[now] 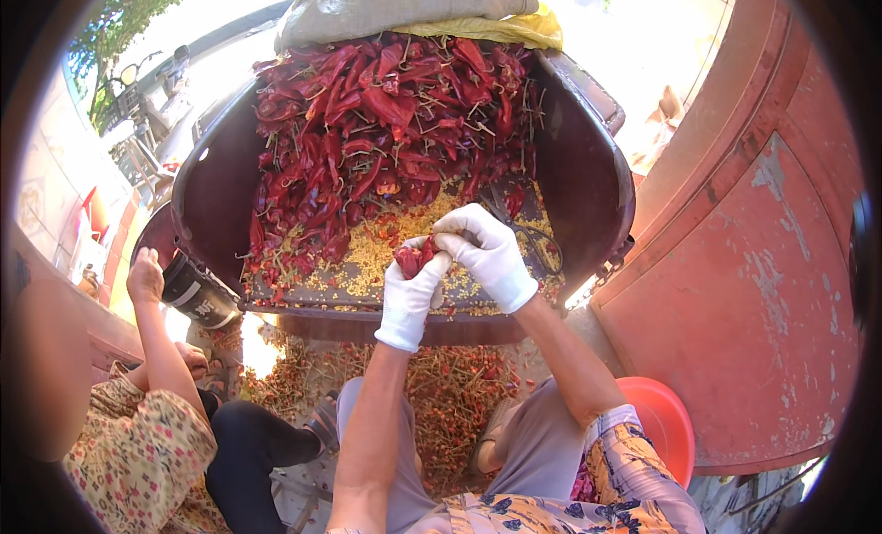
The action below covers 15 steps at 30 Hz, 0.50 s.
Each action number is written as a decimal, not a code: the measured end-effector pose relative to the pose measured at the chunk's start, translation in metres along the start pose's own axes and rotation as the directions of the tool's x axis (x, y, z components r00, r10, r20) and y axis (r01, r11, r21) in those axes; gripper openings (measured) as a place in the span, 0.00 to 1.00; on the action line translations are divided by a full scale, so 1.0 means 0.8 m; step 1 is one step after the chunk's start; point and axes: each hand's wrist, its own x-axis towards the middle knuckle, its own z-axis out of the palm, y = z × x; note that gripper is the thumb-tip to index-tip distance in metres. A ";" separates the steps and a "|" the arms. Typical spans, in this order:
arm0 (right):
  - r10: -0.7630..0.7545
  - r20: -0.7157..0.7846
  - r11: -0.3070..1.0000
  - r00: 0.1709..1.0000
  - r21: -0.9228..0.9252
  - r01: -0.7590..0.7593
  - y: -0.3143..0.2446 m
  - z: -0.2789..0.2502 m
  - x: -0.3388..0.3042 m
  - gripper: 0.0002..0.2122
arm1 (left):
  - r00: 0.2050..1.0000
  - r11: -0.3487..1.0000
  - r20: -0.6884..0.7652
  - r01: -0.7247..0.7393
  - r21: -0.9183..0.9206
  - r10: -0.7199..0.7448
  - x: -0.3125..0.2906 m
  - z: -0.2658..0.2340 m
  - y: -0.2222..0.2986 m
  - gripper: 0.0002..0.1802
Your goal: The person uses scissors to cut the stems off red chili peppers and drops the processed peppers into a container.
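White gloves cover both my hands, which meet over the near edge of a dark maroon cart bed [588, 180]. My left hand [407, 300] is closed round a crumpled dried red chili pepper [413, 257]. The thumb and fingers of my right hand [489, 257] pinch at the pepper's right side; the exact point of grip is hidden by the fingertips. Beyond my hands rises a large heap of dried red chili peppers [390, 107], many with stems. Loose yellow seeds [367, 249] are scattered over the bed's near part.
Beside my right hand lies a dark looped tool [542, 245]. Grey and yellow sacking [404, 9] covers the far end. A co-worker's arm [165, 346] and black cylindrical container [197, 295] are left. Stems and scraps [450, 396] litter the ground; a red basin [666, 424] stands right.
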 end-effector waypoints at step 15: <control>0.470 0.310 0.229 0.826 0.861 -0.454 -0.006 -0.010 0.001 0.06 | 0.981 0.944 0.179 0.127 -0.305 -0.074 -0.015 -0.005 0.006 0.04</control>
